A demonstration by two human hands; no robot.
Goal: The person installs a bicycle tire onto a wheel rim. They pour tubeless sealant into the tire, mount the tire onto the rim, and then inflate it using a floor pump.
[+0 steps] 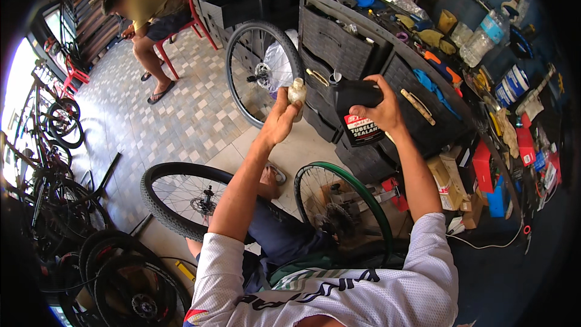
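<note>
Whitish bottle (297,94) near black jug (351,100)

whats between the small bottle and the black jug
In the head view, just an open gap separates the small bottle in the left hand from the black jug in the right hand; dark drawers and a pale handle show behind it.

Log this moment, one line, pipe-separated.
left hand: small whitish bottle, held | right hand: black plastic jug, gripped | bottle and jug: apart | below: green bicycle wheel

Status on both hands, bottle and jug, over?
Left hand holding small bottle. Right hand gripping black jug. Bottle and jug apart, nothing visible between them.
</note>
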